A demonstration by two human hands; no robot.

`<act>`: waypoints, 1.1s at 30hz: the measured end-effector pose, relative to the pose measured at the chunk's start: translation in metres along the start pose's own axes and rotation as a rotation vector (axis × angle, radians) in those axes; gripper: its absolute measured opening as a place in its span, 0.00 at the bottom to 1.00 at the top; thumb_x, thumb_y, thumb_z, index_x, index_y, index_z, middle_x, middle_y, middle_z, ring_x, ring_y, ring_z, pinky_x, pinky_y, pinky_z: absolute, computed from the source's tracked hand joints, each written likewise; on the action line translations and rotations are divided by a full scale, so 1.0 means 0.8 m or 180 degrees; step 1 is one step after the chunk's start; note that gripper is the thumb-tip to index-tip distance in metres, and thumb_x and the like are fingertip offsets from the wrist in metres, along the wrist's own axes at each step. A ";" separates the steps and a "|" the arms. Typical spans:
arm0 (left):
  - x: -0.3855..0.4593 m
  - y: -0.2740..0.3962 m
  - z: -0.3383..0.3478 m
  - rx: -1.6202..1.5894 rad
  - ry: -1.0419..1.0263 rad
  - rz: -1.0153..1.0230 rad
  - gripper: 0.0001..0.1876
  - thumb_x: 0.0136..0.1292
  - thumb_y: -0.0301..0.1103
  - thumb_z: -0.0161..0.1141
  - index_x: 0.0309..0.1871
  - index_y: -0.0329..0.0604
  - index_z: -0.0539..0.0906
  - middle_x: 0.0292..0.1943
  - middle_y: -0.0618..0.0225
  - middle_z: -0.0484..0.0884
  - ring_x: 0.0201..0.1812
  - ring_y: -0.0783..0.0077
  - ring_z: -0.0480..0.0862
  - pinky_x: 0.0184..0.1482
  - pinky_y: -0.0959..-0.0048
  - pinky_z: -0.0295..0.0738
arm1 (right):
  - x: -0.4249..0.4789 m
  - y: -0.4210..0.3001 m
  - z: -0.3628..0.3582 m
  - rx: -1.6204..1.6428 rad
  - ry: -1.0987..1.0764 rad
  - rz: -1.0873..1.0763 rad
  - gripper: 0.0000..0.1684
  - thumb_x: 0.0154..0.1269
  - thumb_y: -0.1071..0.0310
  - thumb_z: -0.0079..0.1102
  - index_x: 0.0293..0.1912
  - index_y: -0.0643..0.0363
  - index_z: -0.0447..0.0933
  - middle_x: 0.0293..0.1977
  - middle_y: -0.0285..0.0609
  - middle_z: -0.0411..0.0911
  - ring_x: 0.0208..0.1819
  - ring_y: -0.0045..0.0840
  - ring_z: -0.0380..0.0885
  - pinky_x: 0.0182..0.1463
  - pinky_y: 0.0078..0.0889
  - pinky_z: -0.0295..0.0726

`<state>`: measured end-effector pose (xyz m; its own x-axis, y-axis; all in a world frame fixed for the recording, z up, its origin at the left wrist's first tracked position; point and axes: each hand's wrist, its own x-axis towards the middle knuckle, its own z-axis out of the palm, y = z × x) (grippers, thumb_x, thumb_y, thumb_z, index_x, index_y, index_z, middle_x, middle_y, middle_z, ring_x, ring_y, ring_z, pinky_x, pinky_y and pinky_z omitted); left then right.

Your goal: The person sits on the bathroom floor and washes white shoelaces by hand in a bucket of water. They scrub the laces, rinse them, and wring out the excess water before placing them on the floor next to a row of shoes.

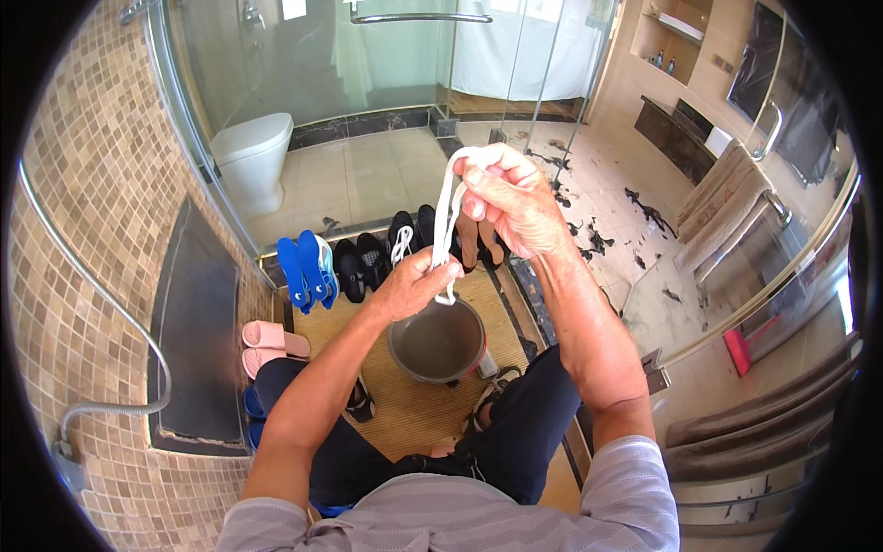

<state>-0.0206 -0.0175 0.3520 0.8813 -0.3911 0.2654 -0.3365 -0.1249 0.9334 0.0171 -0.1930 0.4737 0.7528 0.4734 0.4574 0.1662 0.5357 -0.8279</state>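
Note:
A white shoelace (442,214) hangs in loops between my hands. My right hand (514,200), the higher one, pinches its upper part between thumb and fingers. Lower down, my left hand (421,281) grips the lace, with a short loop hanging below the fingers. Beneath them a round grey bucket (438,378) holds murky water and stands on a ribbed yellow-brown mat (407,428) between my feet. Beyond the bucket, dark shoes stand in a row; one black shoe (401,234) has white laces lying bundled on it.
Blue shoes with insoles (296,272) and pink slippers (263,334) are at the left. A glass shower wall with a metal handle (421,18) stands ahead, a toilet (252,159) behind it. Dark scraps (648,210) litter the tiles at right, near hanging towels (724,193). A shower hose (90,276) curves at far left.

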 end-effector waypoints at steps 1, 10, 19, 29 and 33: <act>-0.002 -0.004 0.000 -0.0020 0.0006 0.0100 0.14 0.74 0.41 0.53 0.46 0.39 0.80 0.36 0.73 0.77 0.36 0.83 0.74 0.37 0.79 0.73 | 0.002 0.002 -0.004 -0.0023 0.0043 -0.0039 0.07 0.66 0.70 0.65 0.43 0.59 0.78 0.34 0.36 0.80 0.27 0.12 0.74 0.29 0.15 0.71; -0.011 0.003 -0.004 -0.0200 -0.0299 0.0035 0.18 0.70 0.34 0.58 0.59 0.38 0.72 0.42 0.67 0.79 0.41 0.79 0.79 0.44 0.74 0.77 | 0.004 0.001 0.004 -0.0577 -0.0014 0.0119 0.05 0.69 0.70 0.61 0.41 0.61 0.78 0.35 0.39 0.81 0.25 0.11 0.73 0.27 0.15 0.71; -0.003 0.003 -0.009 -0.0920 0.0090 0.0213 0.18 0.73 0.35 0.55 0.60 0.36 0.70 0.37 0.68 0.78 0.41 0.79 0.80 0.44 0.76 0.77 | 0.011 0.023 0.004 -0.0431 0.0264 0.0259 0.04 0.68 0.72 0.61 0.40 0.63 0.78 0.29 0.38 0.80 0.23 0.13 0.73 0.26 0.16 0.72; -0.011 -0.005 -0.017 -0.1379 0.1053 0.0185 0.15 0.76 0.41 0.49 0.44 0.35 0.73 0.26 0.68 0.76 0.26 0.72 0.82 0.32 0.73 0.81 | -0.010 0.064 -0.055 0.0702 0.1049 0.0219 0.06 0.67 0.72 0.62 0.41 0.63 0.76 0.28 0.37 0.79 0.23 0.15 0.74 0.25 0.17 0.74; 0.006 -0.010 -0.023 -0.1816 0.1880 0.0267 0.15 0.75 0.41 0.51 0.43 0.36 0.73 0.39 0.55 0.82 0.39 0.62 0.86 0.45 0.64 0.85 | -0.051 0.125 -0.051 0.1351 0.1326 0.0187 0.04 0.66 0.74 0.62 0.37 0.59 0.75 0.33 0.40 0.82 0.24 0.15 0.76 0.26 0.20 0.80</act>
<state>-0.0074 -0.0013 0.3500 0.9435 0.1852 0.2747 -0.3290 0.4278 0.8418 0.0289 -0.1873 0.3591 0.9537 0.2426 0.1780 -0.0878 0.7902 -0.6065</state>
